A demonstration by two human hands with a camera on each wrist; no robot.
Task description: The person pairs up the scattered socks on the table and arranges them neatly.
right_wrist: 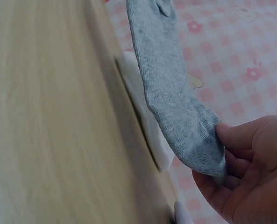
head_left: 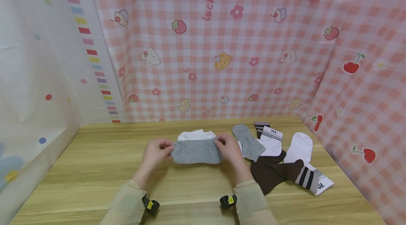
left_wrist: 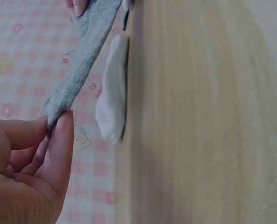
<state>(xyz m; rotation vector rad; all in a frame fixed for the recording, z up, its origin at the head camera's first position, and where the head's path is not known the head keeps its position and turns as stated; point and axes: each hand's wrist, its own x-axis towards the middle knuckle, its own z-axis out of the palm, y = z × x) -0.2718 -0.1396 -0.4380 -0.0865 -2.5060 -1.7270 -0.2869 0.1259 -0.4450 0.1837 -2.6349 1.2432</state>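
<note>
A grey sock [head_left: 197,151] is stretched sideways between both hands, held up off the tabletop. My left hand [head_left: 157,152] pinches one end between thumb and fingers, which the left wrist view shows closely on the sock's tip [left_wrist: 59,109]. The other end is pinched by my right hand [head_left: 229,148]; in the right wrist view the thumb presses on the grey fabric [right_wrist: 185,126]. Behind it on the table lies a white sock [head_left: 196,135], partly hidden by the grey one.
To the right lie several loose socks: another grey sock [head_left: 248,143], a dark brown striped sock [head_left: 276,174], a white sock with a striped cuff [head_left: 272,142] and a white sock [head_left: 299,147] near the right edge. A checked curtain [head_left: 203,77] hangs behind the wooden table [head_left: 104,168].
</note>
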